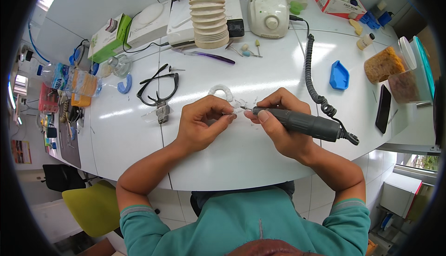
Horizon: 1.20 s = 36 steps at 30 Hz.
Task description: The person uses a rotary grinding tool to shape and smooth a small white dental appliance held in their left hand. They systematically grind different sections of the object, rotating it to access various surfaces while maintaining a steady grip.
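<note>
Near the middle of the white table, my right hand [290, 137] is closed around a dark grey rotary handpiece [306, 124], its thin metal bit pointing left. A coiled black cable runs from its back end. Facing it, my left hand [199, 122] pinches a small clear piece [238, 111] between thumb and fingertips, mostly covered by the fingers. The bit's tip is right by this piece; whether they touch I cannot tell. Just beyond lie a whitish dental arch [220, 90] and clear plastic scraps [240, 102].
Black-framed glasses with a loupe [162, 112] lie left, near a blue arch [124, 84] and a water bottle [69, 77]. At the back are a ribbed hose [209, 14], a control box [269, 12] and a purple-handled tool [213, 57]. Rightward sit a blue tray [339, 75] and phone [383, 109].
</note>
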### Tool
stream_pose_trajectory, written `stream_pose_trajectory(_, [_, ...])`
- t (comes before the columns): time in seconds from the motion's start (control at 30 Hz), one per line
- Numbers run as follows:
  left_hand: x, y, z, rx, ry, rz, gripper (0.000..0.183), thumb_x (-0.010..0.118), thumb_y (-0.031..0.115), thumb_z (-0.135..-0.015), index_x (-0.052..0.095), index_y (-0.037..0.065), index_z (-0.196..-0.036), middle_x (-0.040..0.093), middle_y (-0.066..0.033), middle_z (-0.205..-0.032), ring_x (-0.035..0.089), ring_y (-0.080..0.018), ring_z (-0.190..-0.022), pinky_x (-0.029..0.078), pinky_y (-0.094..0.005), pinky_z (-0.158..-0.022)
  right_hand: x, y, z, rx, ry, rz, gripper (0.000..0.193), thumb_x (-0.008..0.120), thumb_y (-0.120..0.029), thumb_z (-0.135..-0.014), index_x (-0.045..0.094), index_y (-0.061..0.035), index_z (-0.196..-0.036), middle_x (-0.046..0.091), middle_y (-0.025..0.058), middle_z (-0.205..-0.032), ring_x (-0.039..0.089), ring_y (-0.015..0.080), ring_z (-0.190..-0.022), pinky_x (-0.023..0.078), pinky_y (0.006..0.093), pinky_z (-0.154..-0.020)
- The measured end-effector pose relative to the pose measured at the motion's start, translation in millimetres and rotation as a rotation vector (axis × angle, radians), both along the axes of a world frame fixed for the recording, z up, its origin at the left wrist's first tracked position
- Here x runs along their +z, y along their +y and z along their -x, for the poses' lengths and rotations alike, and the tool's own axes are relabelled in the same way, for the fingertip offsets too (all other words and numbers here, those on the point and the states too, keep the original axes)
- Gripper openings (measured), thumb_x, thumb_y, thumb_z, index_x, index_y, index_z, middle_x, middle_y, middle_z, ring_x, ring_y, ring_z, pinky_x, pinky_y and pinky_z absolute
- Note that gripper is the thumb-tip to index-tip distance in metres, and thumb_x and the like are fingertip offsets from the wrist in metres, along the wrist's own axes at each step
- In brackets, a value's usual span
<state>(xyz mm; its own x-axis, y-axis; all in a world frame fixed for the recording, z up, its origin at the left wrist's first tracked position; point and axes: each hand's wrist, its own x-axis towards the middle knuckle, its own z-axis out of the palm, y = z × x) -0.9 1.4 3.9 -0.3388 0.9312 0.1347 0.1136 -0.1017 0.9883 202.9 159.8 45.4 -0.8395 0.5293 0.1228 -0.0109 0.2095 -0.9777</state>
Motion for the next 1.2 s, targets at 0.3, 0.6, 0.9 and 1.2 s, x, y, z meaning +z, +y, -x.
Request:
stream_pose_trajectory(0.3, [2,-2,-1,0.023,-0.028,0.063,0.016,0.075,-0.002,-0.103,0.071,-0.005,-0.118,0.082,-0.0129,-0.104,0.082,-0.0193,-0.101,0.067,-0.0286,-0.088,1,-1,1,-0.028,0.032,-0.085,0.023,0.065,-0.01,-0.105,0.061,0.0117,-0.111,0.076,0.0199,-0.099,0.083,0.0296,-0.105,0.067,0.0347,-0.089])
stream_pose_trajectory(0.6, [9,0,-2,0.054,-0.024,0.138,0.015,0.074,0.001,-0.105,0.069,-0.005,-0.117,0.078,-0.0119,-0.109,0.082,-0.0195,-0.101,0.069,-0.027,-0.083,0,0,8,-0.014,0.014,-0.021,0.018,0.065,-0.008,-0.106,0.062,0.0105,-0.106,0.075,0.0183,-0.098,0.083,0.0279,-0.102,0.069,0.0343,-0.086])
stream_pose_trajectory(0.9, [2,-1,0,0.027,0.01,0.104,0.017,0.075,-0.001,-0.104,0.068,-0.003,-0.119,0.078,-0.0109,-0.11,0.083,-0.0198,-0.101,0.068,-0.0268,-0.08,-11,-2,16,-0.115,0.153,-0.015,0.016,0.075,-0.009,-0.101,0.069,0.0057,-0.097,0.077,0.0118,-0.079,0.075,0.0142,-0.069,0.057,0.0283,-0.063])
stream_pose_trajectory(1.2, [3,-2,1,0.02,0.049,0.094,0.016,0.076,0.0,-0.103,0.07,-0.003,-0.118,0.079,-0.0104,-0.107,0.083,-0.0185,-0.1,0.068,-0.0263,-0.08,-11,-3,17,-0.108,0.13,-0.014,0.016,0.074,-0.008,-0.101,0.069,0.0056,-0.097,0.077,0.0117,-0.078,0.074,0.0145,-0.068,0.057,0.0282,-0.063])
